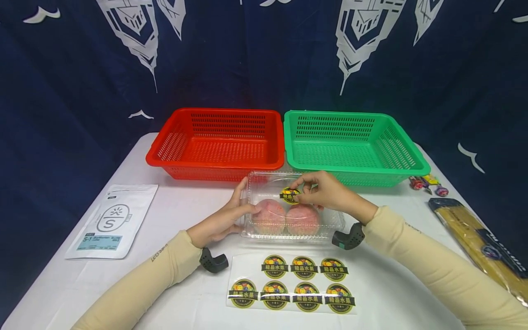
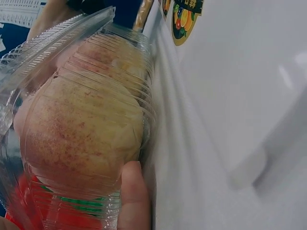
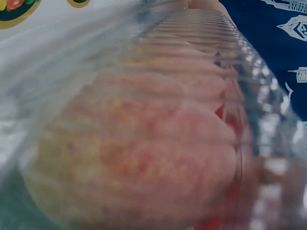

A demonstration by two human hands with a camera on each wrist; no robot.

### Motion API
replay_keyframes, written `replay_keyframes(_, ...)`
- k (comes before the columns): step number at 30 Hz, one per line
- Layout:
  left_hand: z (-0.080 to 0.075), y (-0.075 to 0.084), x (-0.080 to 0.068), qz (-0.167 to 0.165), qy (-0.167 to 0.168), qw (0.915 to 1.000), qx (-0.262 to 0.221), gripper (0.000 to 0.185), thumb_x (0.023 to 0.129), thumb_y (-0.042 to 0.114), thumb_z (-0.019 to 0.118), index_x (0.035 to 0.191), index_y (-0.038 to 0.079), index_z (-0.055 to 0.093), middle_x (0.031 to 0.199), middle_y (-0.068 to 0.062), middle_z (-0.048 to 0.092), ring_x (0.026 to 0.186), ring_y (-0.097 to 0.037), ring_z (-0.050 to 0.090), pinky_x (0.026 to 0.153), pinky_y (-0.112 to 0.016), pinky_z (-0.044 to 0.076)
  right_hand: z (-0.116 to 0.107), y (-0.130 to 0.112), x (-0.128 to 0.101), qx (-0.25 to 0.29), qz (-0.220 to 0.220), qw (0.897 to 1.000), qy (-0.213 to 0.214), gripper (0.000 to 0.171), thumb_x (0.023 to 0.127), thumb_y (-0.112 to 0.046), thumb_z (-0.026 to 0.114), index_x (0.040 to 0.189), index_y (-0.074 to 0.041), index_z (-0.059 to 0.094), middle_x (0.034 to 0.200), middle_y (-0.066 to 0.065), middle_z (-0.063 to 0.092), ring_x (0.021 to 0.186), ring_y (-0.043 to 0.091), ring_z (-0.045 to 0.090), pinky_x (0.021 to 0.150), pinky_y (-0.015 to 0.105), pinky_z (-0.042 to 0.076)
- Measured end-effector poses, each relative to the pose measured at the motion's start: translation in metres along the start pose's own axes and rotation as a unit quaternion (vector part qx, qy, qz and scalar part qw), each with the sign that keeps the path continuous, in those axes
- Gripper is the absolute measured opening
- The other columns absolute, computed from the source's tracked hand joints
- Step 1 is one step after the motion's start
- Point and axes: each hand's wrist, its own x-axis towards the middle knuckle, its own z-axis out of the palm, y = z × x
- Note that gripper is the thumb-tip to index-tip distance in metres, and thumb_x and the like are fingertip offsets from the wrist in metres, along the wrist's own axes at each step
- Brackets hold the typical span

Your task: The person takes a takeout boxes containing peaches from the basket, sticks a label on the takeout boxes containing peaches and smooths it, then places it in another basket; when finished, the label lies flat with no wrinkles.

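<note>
Left hand: fingers straight, pressed flat on the left side of the clear box, to keep it from sliding.
Right hand: fingertips pinching a round sticker down on the lid.
Peaches: two, shut inside, under the fingers.
Sticker sheet: near the wrists, easy to reach.
Hard to see: right wrist view all blurry.

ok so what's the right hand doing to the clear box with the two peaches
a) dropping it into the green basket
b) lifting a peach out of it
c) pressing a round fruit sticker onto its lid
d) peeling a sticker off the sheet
c: the right hand pinches a round fruit sticker against the lid of the clear box, which sits shut on the table while the left hand steadies its left end.
</note>
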Motion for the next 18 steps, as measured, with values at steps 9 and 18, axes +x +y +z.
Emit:
replay_keyframes(9, 0.004, -0.001, -0.003, 0.003, 0.003, 0.9999, 0.014, 0.109, 0.094, 0.022, 0.061, 0.172, 0.035, -0.014, 0.176, -0.023, -0.023, 0.162, -0.052, -0.011, 0.111, -0.090, 0.018, -0.012, 0.008, -0.012, 0.064, -0.030, 0.996, -0.049, 0.054, 0.095, 0.005, 0.074, 0.144, 0.014, 0.053, 0.099, 0.011, 0.061, 0.064, 0.013, 0.061, 0.059, 0.033, 0.057)
replay_keyframes(18, 0.007, 0.005, -0.008, 0.013, 0.003, 0.9996, 0.026, 0.112, 0.093, 0.025, 0.063, 0.172, 0.033, -0.015, 0.176, -0.027, -0.013, 0.155, -0.058, 0.027, 0.112, -0.088, 0.024, -0.034, 0.007, -0.026, 0.099, -0.084, 0.991, -0.005, 0.052, 0.097, 0.005, 0.073, 0.146, 0.006, 0.056, 0.113, 0.023, 0.065, 0.082, 0.029, 0.070, 0.065, 0.038, 0.061)
